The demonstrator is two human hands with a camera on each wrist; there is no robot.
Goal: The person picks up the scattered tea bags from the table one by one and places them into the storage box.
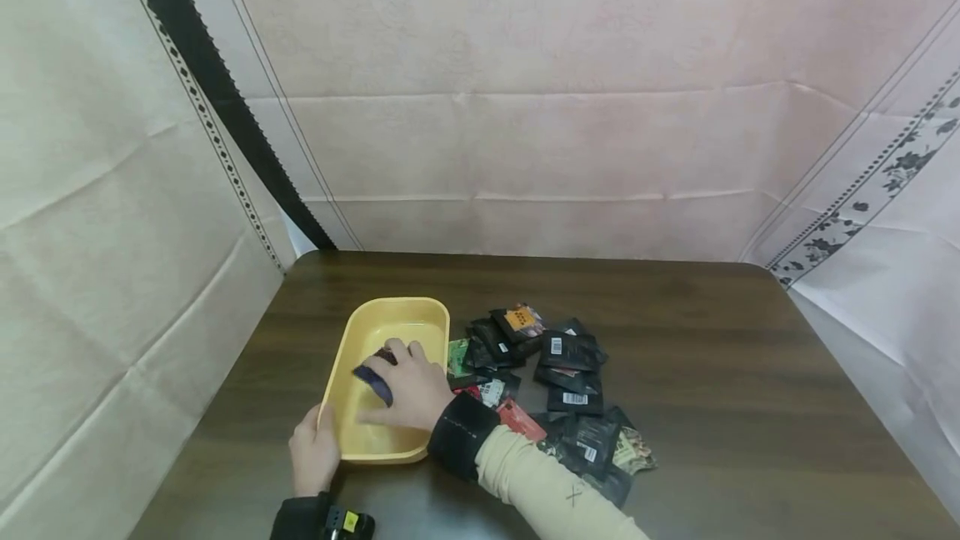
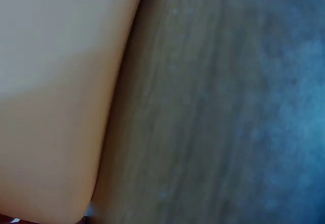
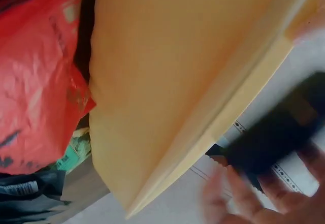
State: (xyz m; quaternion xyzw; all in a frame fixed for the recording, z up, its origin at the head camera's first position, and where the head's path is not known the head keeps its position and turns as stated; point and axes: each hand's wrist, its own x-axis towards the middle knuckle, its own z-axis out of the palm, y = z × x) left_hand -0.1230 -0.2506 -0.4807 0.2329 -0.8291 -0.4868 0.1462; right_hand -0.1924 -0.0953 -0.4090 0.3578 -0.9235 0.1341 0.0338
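A yellow plastic tray point(image 1: 392, 323) stands on the left part of the table. My left hand point(image 1: 313, 452) grips its near left rim, thumb at the edge. Over the tray, my right hand point(image 1: 411, 390) holds a small dark packet point(image 1: 375, 384) with fingers spread along it. In the right wrist view that dark packet point(image 3: 279, 130) is blurred, between fingertips and thumb, beyond the tray's wall point(image 3: 147, 71). The left wrist view has only skin of the left hand point(image 2: 56, 102) close up, its fingertips out of sight.
Right of the tray, several mostly black packets point(image 1: 573, 352) lie heaped on the brown table point(image 1: 720, 373). A red packet point(image 1: 520, 421) lies close to the right wrist, and a green one point(image 1: 457, 357) touches the tray's side in view. Pale cloth point(image 1: 525, 148) hangs behind the table.
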